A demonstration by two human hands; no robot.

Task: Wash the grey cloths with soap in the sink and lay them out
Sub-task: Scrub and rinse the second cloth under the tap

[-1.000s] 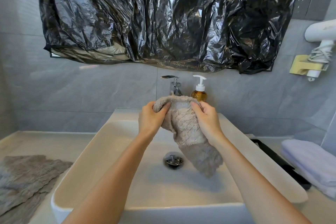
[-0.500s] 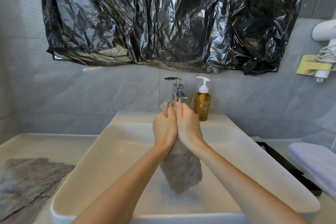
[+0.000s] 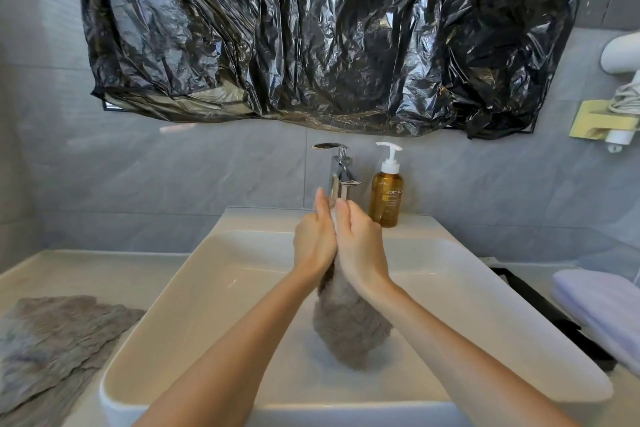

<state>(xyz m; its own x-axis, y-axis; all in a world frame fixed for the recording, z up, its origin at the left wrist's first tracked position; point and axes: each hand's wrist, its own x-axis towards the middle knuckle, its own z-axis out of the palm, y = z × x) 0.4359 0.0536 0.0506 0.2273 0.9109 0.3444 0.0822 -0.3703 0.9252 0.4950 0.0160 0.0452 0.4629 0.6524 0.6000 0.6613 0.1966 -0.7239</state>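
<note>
The fingers of the left hand (image 3: 320, 204) are straight and held together, pointing up at the tap (image 3: 341, 170). Those of the right hand (image 3: 346, 215) lie flat against them, perhaps a little bent at the tips. Neither hand (image 3: 313, 246) (image 3: 360, 250) curls round anything. The palms press face to face with the grey cloth (image 3: 349, 326) squeezed between them, and its loose end hangs from under the wrists down into the sink (image 3: 207, 288), above the basin floor.

This looks to me like the washing step itself, the cloth being rubbed or pressed out just under the spout. I can't make out whether water is running, as the hands hide the stream. The next move would call for either a pump from the soap bottle (image 3: 386, 198) just to the right, or a wring and a carry to the counter (image 3: 86, 267).

I count two grey cloths: the one in hand and a second cloth (image 3: 59, 340) spread flat on the counter to the left. There is one tap, one soap bottle and one sink. One pale folded towel (image 3: 602, 308) sits on the right, and one black plastic sheet (image 3: 329, 28) hangs on the wall above.
</note>
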